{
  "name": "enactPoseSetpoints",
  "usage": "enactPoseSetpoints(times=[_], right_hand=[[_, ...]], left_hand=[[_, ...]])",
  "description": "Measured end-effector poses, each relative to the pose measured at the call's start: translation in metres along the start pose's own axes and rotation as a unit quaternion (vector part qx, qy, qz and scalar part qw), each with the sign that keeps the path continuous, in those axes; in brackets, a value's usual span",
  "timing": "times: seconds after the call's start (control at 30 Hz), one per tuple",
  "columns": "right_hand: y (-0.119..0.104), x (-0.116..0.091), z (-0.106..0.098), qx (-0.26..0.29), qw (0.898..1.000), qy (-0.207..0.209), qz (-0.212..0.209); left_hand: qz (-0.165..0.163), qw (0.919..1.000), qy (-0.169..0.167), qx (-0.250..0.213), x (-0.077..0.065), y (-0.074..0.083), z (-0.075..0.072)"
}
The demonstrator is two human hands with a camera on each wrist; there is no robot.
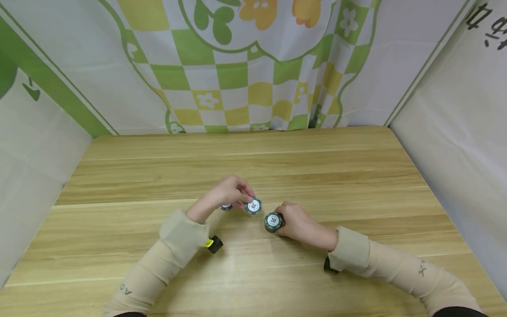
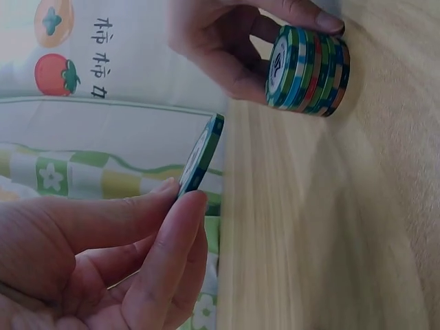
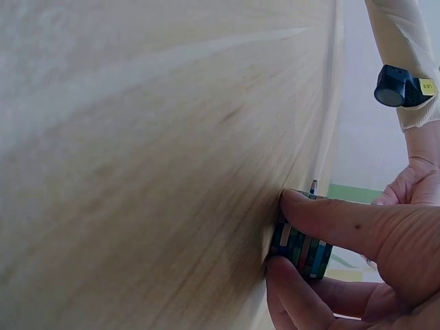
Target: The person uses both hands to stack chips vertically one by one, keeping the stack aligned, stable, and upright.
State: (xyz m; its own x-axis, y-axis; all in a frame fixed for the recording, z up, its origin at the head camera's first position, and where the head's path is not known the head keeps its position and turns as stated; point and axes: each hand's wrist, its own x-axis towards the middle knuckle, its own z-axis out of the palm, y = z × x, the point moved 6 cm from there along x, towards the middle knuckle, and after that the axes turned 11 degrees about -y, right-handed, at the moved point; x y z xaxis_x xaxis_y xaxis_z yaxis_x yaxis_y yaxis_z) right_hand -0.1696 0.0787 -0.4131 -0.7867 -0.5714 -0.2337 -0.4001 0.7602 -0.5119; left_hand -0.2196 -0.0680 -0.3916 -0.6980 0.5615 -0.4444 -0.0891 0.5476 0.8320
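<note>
My left hand (image 1: 233,191) pinches one green poker chip (image 1: 254,206) with a white centre marked 20, between thumb and fingertips. In the left wrist view this chip is tilted and held above the table. Just to its right, my right hand (image 1: 298,223) grips a stack of poker chips (image 1: 273,221) around its sides, thumb and fingers on opposite edges. The stack's top chip is green and also reads 20; green, blue and red edges show below it in the left wrist view. A blue chip (image 1: 226,207) lies on the table, partly hidden by my left hand.
The wooden table (image 1: 253,281) spreads around both hands. A green, white and yellow checked curtain (image 1: 233,79) hangs behind its far edge, with pale cloth walls (image 1: 443,114) at the sides. A small black device (image 1: 214,244) sits at my left wrist.
</note>
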Motion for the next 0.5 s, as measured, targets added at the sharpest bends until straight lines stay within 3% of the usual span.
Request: enactPoseSetpoints(times=[0.3, 0.5], right_hand=[[0.0, 0.0, 0.0, -0.001, 1.0, -0.002, -0.006], [-0.002, -0.001, -0.001, -0.007, 1.0, 0.004, -0.011]], left_hand=[[0.026, 0.9991, -0.013, -0.031, 0.008, 0.0, 0.015], [0.018, 0.9992, -0.014, -0.032, 0.011, -0.002, 0.021]])
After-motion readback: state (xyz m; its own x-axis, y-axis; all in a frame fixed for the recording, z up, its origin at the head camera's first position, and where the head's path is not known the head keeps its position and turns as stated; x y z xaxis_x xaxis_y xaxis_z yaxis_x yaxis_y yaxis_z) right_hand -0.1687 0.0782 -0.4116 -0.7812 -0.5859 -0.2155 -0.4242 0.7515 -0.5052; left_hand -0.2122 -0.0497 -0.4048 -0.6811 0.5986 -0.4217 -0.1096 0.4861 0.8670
